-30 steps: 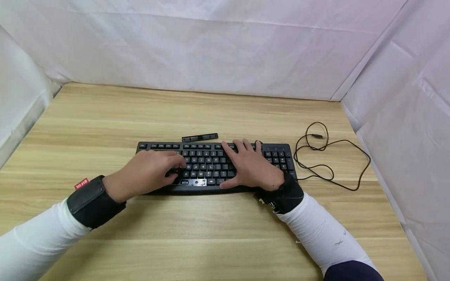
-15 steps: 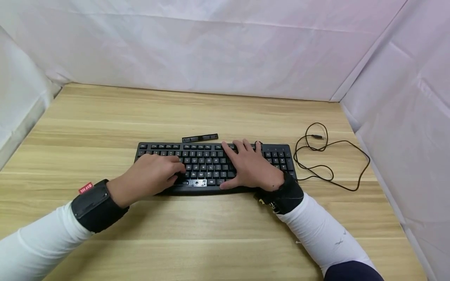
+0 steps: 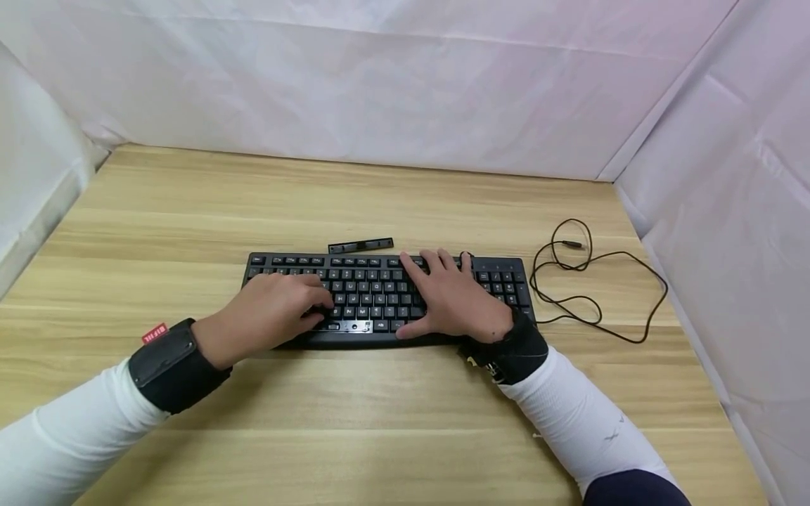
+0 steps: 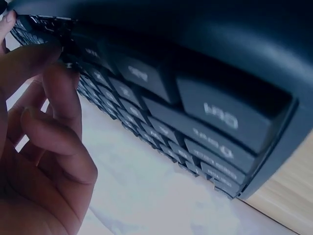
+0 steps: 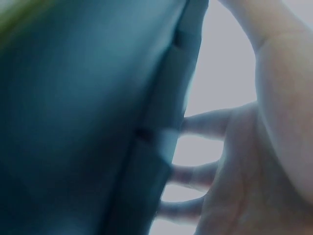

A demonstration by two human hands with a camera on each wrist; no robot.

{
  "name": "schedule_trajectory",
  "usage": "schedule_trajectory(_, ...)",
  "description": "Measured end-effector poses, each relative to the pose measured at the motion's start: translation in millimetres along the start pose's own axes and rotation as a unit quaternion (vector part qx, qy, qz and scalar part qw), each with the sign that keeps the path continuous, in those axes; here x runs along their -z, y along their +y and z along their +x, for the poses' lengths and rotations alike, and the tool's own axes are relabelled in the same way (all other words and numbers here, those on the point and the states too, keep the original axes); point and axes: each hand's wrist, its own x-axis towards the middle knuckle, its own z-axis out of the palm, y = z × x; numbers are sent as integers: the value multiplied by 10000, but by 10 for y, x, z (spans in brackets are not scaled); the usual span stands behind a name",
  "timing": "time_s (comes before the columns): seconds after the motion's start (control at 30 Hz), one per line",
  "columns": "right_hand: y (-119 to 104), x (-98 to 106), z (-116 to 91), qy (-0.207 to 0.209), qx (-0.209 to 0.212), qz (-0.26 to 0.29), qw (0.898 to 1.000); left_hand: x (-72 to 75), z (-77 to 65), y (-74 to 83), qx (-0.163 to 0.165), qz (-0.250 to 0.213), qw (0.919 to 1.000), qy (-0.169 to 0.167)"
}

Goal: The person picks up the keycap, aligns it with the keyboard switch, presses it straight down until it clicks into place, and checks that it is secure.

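Observation:
A black keyboard (image 3: 354, 341) lies on the wooden table, with a bare patch (image 3: 354, 326) showing in its bottom row of keys. My left hand (image 3: 272, 309) is over its left half, fingers bent. In the left wrist view, thumb and forefinger (image 4: 58, 90) come close together at a gap between the keys; I cannot tell whether they pinch anything there. My right hand (image 3: 449, 299) rests on the right part of the keyboard with fingers spread. Just behind the keyboard lies a loose black bar (image 3: 361, 245), long like a spacebar.
A thin black cable (image 3: 598, 323) runs from the keyboard's right end and lies in loops, its plug (image 3: 572, 244) among them. White cloth (image 3: 380, 91) hangs behind the wooden table (image 3: 354, 436) and along its sides.
My left hand has shifted slightly, its wrist a little to the right, and the fingertips remain at the same part of the keyboard. The right hand stays put.

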Motion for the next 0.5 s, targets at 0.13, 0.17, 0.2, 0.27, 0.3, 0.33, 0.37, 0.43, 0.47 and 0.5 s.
schedule_trajectory(0.13,1,-7,6,41,50,-18,10000,-1,-4,-6,18,-74,10000,0)
schedule_trajectory(0.17,0,-7,3,34,56,-5,10000,-3,-2,-10,33,-99,9999,-15)
schedule_trajectory(0.2,0,-8,0,27,56,2,10000,-6,1,-16,54,-133,9999,-29)
schedule_trajectory(0.27,1,-5,-5,8,29,20,10000,-11,12,-31,114,-167,9998,-60)
schedule_trajectory(0.3,2,-4,-5,10,17,17,10000,-13,19,-37,144,-177,9997,-64)
schedule_trajectory(0.33,2,-3,-6,11,4,-5,10000,-17,24,-41,178,-200,9996,-73)
schedule_trajectory(0.37,1,-2,-5,26,5,-8,10000,-20,27,-43,220,-210,9995,-75)
schedule_trajectory(0.43,6,1,-4,47,18,-18,10000,-21,33,-41,263,-205,9994,-87)
schedule_trajectory(0.47,9,2,-4,52,23,-31,10000,-19,37,-36,272,-201,9994,-89)
schedule_trajectory(0.5,12,4,-6,54,22,-31,10000,-18,40,-29,269,-203,9994,-101)
